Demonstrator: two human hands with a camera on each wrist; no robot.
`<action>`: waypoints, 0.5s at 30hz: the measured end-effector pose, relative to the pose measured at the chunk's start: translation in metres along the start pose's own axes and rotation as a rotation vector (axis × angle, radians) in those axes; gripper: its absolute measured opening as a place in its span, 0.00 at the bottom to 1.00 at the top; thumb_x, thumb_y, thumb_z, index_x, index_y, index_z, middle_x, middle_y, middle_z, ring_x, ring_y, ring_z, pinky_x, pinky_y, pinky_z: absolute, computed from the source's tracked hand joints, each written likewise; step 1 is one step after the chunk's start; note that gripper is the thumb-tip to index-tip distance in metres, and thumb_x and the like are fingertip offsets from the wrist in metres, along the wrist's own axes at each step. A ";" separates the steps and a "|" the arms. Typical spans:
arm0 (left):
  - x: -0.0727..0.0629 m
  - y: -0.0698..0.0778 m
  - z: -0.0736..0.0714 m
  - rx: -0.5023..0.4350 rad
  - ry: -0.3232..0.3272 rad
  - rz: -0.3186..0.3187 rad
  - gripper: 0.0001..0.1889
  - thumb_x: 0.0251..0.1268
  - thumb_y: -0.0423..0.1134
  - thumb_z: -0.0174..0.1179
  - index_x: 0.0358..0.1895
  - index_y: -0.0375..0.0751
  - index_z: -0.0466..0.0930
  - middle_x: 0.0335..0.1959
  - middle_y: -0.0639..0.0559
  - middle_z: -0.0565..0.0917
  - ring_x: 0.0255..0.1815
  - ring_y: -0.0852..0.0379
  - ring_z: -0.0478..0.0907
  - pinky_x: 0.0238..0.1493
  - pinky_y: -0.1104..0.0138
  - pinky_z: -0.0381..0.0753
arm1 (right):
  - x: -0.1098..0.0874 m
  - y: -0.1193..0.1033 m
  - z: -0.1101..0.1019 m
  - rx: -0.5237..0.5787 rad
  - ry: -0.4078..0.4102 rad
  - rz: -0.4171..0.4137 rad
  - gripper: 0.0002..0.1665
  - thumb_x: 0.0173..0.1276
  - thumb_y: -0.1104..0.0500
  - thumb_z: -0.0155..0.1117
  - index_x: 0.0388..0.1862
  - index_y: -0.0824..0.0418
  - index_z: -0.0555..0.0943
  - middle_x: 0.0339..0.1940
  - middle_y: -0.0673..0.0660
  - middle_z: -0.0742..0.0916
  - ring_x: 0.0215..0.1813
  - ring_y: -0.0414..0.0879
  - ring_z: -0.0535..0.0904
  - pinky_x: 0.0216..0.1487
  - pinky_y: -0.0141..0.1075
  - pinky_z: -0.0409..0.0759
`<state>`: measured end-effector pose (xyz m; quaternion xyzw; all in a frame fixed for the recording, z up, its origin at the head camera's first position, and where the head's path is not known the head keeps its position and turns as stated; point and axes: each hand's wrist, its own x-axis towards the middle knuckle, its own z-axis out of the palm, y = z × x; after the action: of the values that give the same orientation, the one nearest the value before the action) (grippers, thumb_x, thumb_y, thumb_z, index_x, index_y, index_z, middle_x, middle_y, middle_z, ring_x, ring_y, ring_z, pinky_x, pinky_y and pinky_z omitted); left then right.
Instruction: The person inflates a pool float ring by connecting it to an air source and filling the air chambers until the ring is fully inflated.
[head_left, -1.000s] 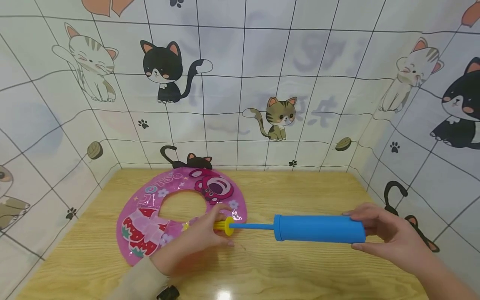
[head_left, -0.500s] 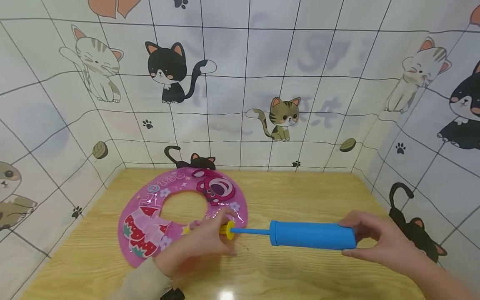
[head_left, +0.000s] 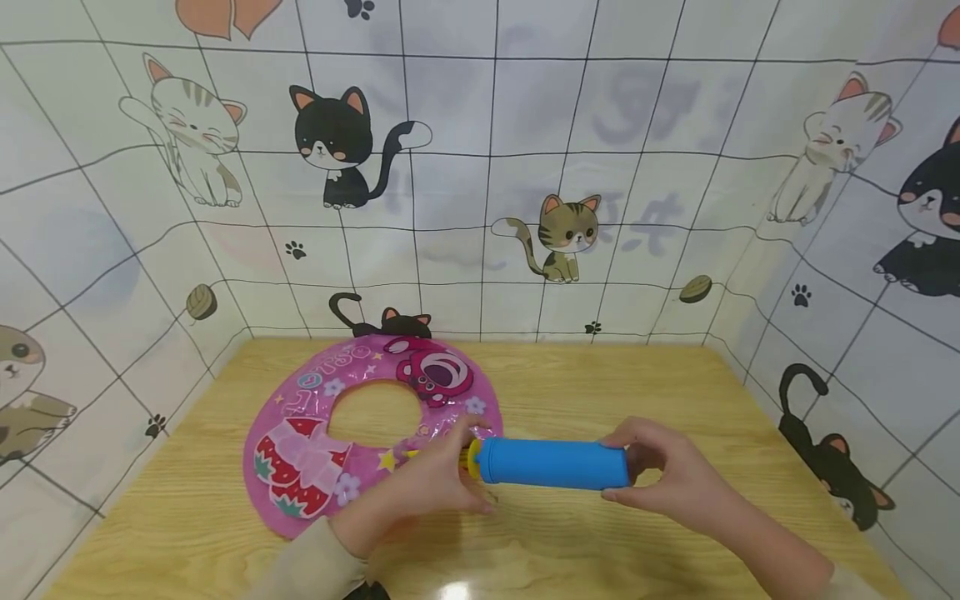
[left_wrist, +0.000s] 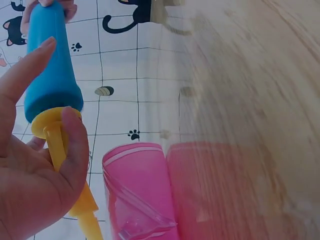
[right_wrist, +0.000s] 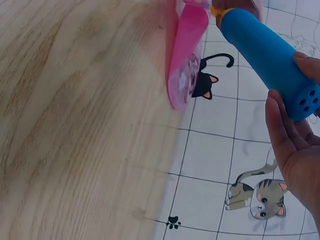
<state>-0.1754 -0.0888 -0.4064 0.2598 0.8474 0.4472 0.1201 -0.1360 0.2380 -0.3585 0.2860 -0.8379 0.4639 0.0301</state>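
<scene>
A blue hand pump (head_left: 555, 463) lies level between my two hands, its barrel pushed up against the yellow nozzle end (left_wrist: 56, 142). My left hand (head_left: 442, 471) grips that yellow part between thumb and fingers. At the barrel's other end, which has several small holes, my right hand (head_left: 667, 471) pinches the blue barrel (right_wrist: 270, 60). The pump's rod is out of sight. Behind and left of the left hand lies a pink swim ring (head_left: 262, 433) with strawberry and bear prints. Its meeting point with the yellow tip is hidden by the left hand.
Both things are over a light wooden table (head_left: 600, 383). A white cloth (head_left: 450, 183) with cat prints and grid lines stands behind it and on both sides. A dark strap or device (head_left: 367, 592) shows at the left sleeve.
My right hand has moved left with the blue barrel, and the rod seen before has gone into it. The left hand and the swim ring have shifted slightly right.
</scene>
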 end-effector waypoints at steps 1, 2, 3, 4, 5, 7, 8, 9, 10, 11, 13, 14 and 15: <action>0.000 0.001 0.001 0.004 0.002 -0.004 0.49 0.44 0.45 0.79 0.67 0.50 0.55 0.53 0.49 0.76 0.53 0.50 0.76 0.55 0.51 0.76 | 0.001 0.000 0.002 0.001 -0.006 0.005 0.26 0.51 0.61 0.80 0.50 0.54 0.79 0.44 0.55 0.81 0.32 0.44 0.81 0.33 0.37 0.82; 0.001 0.001 0.001 0.004 0.001 -0.007 0.48 0.44 0.45 0.79 0.67 0.49 0.55 0.53 0.49 0.76 0.53 0.49 0.76 0.55 0.50 0.76 | 0.001 0.001 0.004 -0.001 -0.013 0.007 0.26 0.52 0.60 0.79 0.50 0.53 0.79 0.45 0.55 0.81 0.32 0.44 0.81 0.34 0.37 0.82; 0.001 0.001 0.001 0.005 0.001 -0.013 0.48 0.44 0.46 0.79 0.66 0.49 0.56 0.54 0.49 0.75 0.54 0.48 0.76 0.55 0.49 0.75 | 0.002 0.001 0.005 -0.008 -0.022 0.001 0.26 0.52 0.60 0.79 0.50 0.53 0.79 0.45 0.55 0.81 0.32 0.44 0.81 0.34 0.37 0.83; 0.001 0.000 0.001 0.010 0.002 -0.019 0.47 0.44 0.47 0.79 0.66 0.49 0.57 0.54 0.49 0.75 0.54 0.47 0.75 0.55 0.48 0.75 | 0.002 0.003 0.006 -0.017 -0.027 -0.009 0.26 0.52 0.60 0.79 0.49 0.52 0.78 0.46 0.55 0.81 0.32 0.43 0.81 0.34 0.37 0.83; 0.001 -0.001 0.001 0.005 0.004 -0.025 0.46 0.45 0.47 0.79 0.66 0.50 0.58 0.55 0.48 0.75 0.55 0.46 0.74 0.55 0.47 0.75 | 0.001 0.004 0.007 -0.031 -0.029 -0.034 0.26 0.52 0.60 0.79 0.50 0.52 0.78 0.46 0.54 0.81 0.31 0.43 0.81 0.34 0.37 0.83; 0.000 -0.005 -0.002 0.010 0.013 -0.031 0.44 0.46 0.47 0.78 0.65 0.52 0.59 0.56 0.47 0.75 0.57 0.44 0.74 0.55 0.46 0.75 | 0.000 0.006 0.005 -0.069 -0.022 -0.087 0.29 0.51 0.62 0.80 0.51 0.51 0.78 0.47 0.52 0.81 0.32 0.41 0.81 0.34 0.37 0.83; 0.000 -0.006 -0.004 0.011 0.017 -0.037 0.43 0.46 0.47 0.78 0.65 0.54 0.60 0.57 0.47 0.75 0.58 0.44 0.73 0.55 0.46 0.75 | 0.000 0.007 0.003 -0.089 -0.015 -0.119 0.30 0.50 0.63 0.80 0.51 0.51 0.78 0.48 0.51 0.82 0.32 0.41 0.81 0.35 0.36 0.83; -0.001 -0.008 -0.005 0.010 0.020 -0.043 0.43 0.47 0.47 0.78 0.65 0.56 0.60 0.58 0.47 0.75 0.60 0.43 0.73 0.56 0.46 0.75 | -0.001 0.008 -0.001 -0.103 -0.010 -0.153 0.31 0.49 0.64 0.80 0.52 0.51 0.78 0.48 0.51 0.81 0.33 0.41 0.81 0.35 0.36 0.83; -0.002 -0.010 -0.008 0.016 0.025 -0.045 0.43 0.47 0.46 0.78 0.65 0.57 0.60 0.59 0.46 0.75 0.60 0.42 0.72 0.55 0.46 0.75 | -0.003 0.009 -0.005 -0.116 -0.001 -0.178 0.33 0.48 0.65 0.80 0.53 0.51 0.78 0.48 0.51 0.81 0.34 0.41 0.81 0.36 0.35 0.83; -0.003 -0.012 -0.010 0.022 0.028 -0.046 0.42 0.47 0.46 0.77 0.65 0.58 0.60 0.59 0.46 0.76 0.61 0.42 0.72 0.55 0.46 0.75 | -0.004 0.009 -0.009 -0.126 0.003 -0.196 0.34 0.48 0.67 0.80 0.54 0.52 0.78 0.49 0.51 0.81 0.36 0.41 0.80 0.37 0.34 0.83; -0.005 -0.016 -0.014 0.035 0.032 -0.043 0.41 0.47 0.44 0.77 0.63 0.61 0.61 0.60 0.46 0.77 0.61 0.43 0.73 0.56 0.45 0.74 | -0.009 0.009 -0.020 -0.129 0.010 -0.221 0.36 0.47 0.69 0.80 0.55 0.55 0.78 0.51 0.52 0.81 0.39 0.41 0.80 0.38 0.33 0.82; -0.006 -0.018 -0.016 0.032 0.030 -0.042 0.40 0.47 0.45 0.77 0.63 0.61 0.61 0.59 0.46 0.77 0.61 0.43 0.73 0.57 0.44 0.73 | -0.012 0.009 -0.025 -0.121 0.012 -0.223 0.36 0.46 0.70 0.80 0.55 0.56 0.78 0.51 0.52 0.81 0.40 0.41 0.80 0.39 0.32 0.82; -0.006 -0.019 -0.017 0.037 0.031 -0.037 0.40 0.47 0.45 0.78 0.62 0.61 0.61 0.58 0.46 0.78 0.59 0.45 0.74 0.56 0.44 0.73 | -0.015 0.009 -0.030 -0.121 0.013 -0.222 0.36 0.46 0.71 0.79 0.56 0.57 0.78 0.51 0.52 0.81 0.41 0.41 0.80 0.39 0.31 0.82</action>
<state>-0.1840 -0.1132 -0.4126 0.2392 0.8621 0.4329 0.1106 -0.1349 0.2723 -0.3531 0.3718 -0.8273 0.4080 0.1038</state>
